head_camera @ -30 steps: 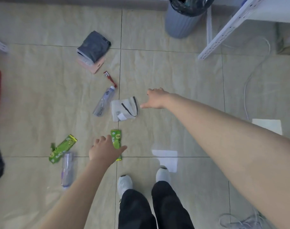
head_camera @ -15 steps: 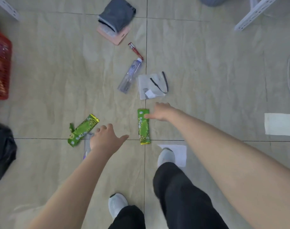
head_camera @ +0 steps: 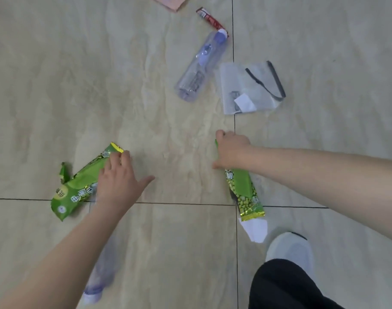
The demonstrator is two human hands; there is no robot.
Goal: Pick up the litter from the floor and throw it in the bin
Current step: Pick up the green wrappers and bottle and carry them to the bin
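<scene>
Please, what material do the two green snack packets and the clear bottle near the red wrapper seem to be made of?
Both green packets, by the left hand and under the right hand, look like glossy printed plastic film: crinkled, with shiny gold edges. The clear bottle looks like thin transparent plastic with a purplish tint, since the floor shows through it.

Two green snack packets (head_camera: pixel 79 186) (head_camera: pixel 244 190) with pea print, clear purple-tinted bottle (head_camera: pixel 201 68), red sachet (head_camera: pixel 209 18), beige marbled floor (head_camera: pixel 79 74), white shoe (head_camera: pixel 289 248)
</scene>
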